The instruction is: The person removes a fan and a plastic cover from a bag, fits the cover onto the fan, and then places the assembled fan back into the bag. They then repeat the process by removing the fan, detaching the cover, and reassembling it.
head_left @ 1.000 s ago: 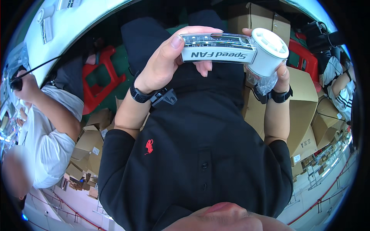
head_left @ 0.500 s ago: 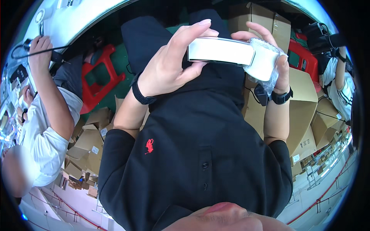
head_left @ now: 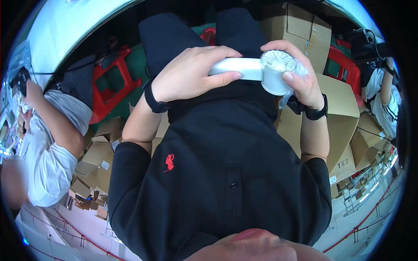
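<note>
A white handheld fan (head_left: 278, 65) is held level above my lap, its round ribbed grille turned up toward me. My left hand (head_left: 191, 71) is closed round the handle, with the thumb along the near side and the fingers over the far side. Gripping the fan's round head from the right is my right hand (head_left: 300, 71), its thumb on the near side and a finger reaching over the far edge. Crumpled clear plastic film (head_left: 285, 101) pokes out between the right palm and the fan head. The left fingertips are partly hidden behind the handle.
A white table edge (head_left: 82, 21) curves across the far left. Red plastic stools (head_left: 115, 87) stand on both sides, and cardboard boxes (head_left: 339, 104) are stacked at the right and behind me. At the left a co-worker in a white shirt (head_left: 52, 161) handles a dark object.
The fan has turned over in my hands: its grille now shows instead of a smooth white face. Both hands have closed more tightly round it. The co-worker's arm at the left has come lower.
</note>
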Motion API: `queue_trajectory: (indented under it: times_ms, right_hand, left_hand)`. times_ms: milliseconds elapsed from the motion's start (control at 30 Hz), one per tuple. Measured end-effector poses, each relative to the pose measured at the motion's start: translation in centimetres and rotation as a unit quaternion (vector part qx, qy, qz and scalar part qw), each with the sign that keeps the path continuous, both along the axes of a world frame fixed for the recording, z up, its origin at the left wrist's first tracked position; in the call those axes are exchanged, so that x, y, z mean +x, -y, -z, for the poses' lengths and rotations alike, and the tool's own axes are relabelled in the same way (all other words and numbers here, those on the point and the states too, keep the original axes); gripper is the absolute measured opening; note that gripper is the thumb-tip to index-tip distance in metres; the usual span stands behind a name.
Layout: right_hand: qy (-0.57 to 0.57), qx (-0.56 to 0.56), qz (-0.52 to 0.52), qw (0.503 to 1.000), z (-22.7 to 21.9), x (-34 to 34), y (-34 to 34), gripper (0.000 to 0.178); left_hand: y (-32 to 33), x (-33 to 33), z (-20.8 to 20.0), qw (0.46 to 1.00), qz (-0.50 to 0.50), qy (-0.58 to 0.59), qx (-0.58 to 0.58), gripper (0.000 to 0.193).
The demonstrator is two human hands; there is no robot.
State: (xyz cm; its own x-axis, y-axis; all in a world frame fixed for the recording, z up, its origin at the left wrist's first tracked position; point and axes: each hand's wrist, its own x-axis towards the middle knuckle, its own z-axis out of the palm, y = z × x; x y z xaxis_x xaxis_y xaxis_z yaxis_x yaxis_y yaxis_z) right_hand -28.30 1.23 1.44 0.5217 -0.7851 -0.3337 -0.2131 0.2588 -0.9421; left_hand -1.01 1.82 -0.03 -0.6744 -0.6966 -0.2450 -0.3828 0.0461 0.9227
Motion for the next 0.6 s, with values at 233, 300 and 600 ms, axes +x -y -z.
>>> queue_trajectory:
  times_ms: [233, 300, 600]
  right_hand:
    - [-0.036, 0.259, 0.043, 0.964, 0.3, 1.0, -2.0, 0.056]
    - [-0.039, 0.281, 0.053, 0.958, 0.2, 1.1, -2.9, 0.055]
    - [0.021, 0.348, 0.108, 0.931, -1.4, 1.2, -7.0, 0.062]
  left_hand:
    - [-2.2, -0.4, -0.6, 0.972, 0.043, -0.034, 0.23, 0.034]
    - [-2.8, -0.9, -1.0, 0.95, 0.032, -0.055, 0.306, 0.035]
    - [-5.0, -1.3, -4.4, 0.92, 0.066, -0.033, 0.384, 0.033]
